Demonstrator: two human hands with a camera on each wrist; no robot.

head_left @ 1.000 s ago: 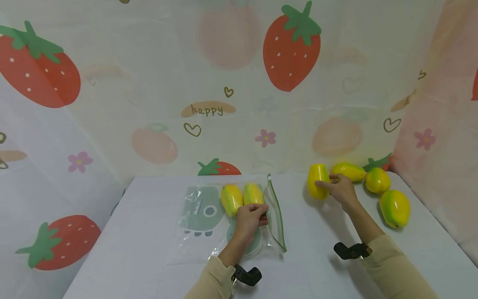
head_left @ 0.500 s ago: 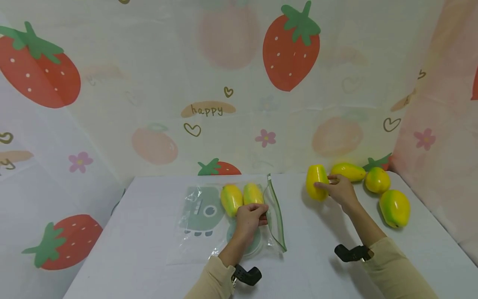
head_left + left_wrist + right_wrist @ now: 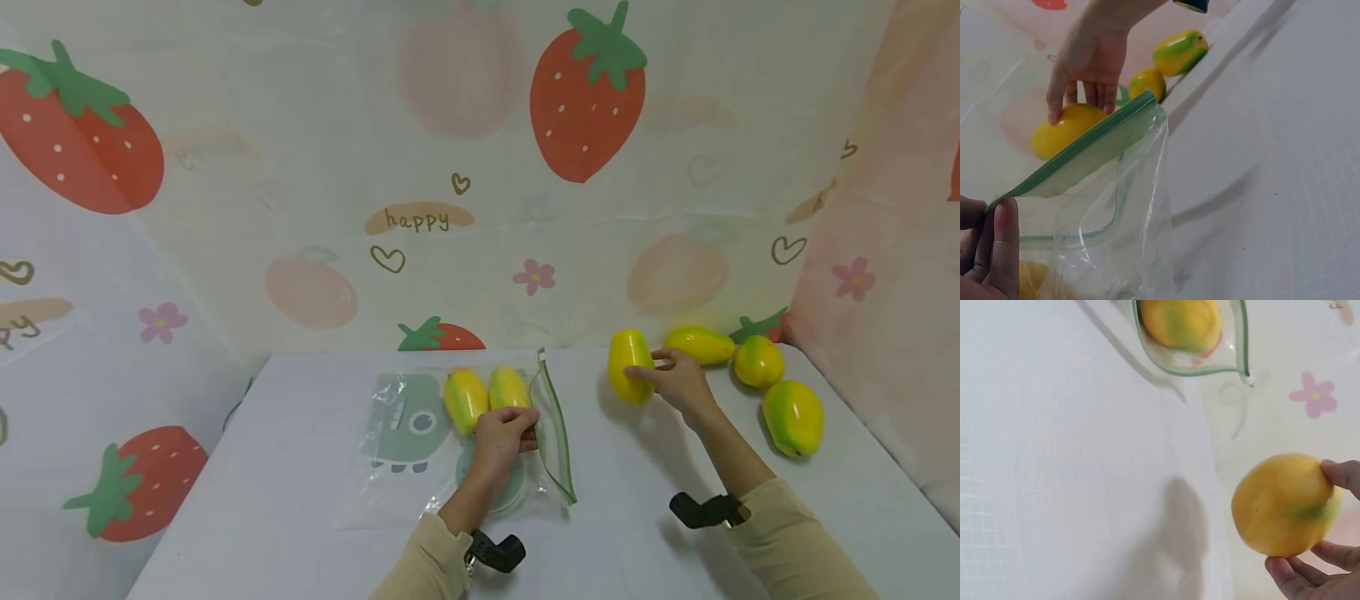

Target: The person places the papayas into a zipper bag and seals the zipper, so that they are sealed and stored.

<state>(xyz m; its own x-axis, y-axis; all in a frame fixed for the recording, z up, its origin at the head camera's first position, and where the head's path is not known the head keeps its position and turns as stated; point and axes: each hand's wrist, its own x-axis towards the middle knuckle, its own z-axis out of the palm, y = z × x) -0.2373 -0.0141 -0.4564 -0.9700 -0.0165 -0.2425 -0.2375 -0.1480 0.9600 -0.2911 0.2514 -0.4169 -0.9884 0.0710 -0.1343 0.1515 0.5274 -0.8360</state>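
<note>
My left hand (image 3: 501,437) pinches the green zip edge of a clear plastic zip bag (image 3: 1094,137), whose mouth gapes to the right. Two yellow-green mangoes (image 3: 465,400) lie inside the bag, next to each other. My right hand (image 3: 678,385) grips another mango (image 3: 1285,506) between thumb and fingers, lifted above the table to the right of the bag mouth. In the right wrist view the bag's rim surrounds one mango at the top. The left fingers partly cover the lower end of the second bagged mango in the head view.
Behind and right of my right hand, a long mango (image 3: 699,344), a rounder one (image 3: 758,362) and a large one (image 3: 793,418) rest on the white table (image 3: 247,492). A strawberry-print curtain (image 3: 480,167) hangs along the back and sides.
The mango in my right hand has shifted slightly left, towards the bag. My left hand and the bag stay where they were.
</note>
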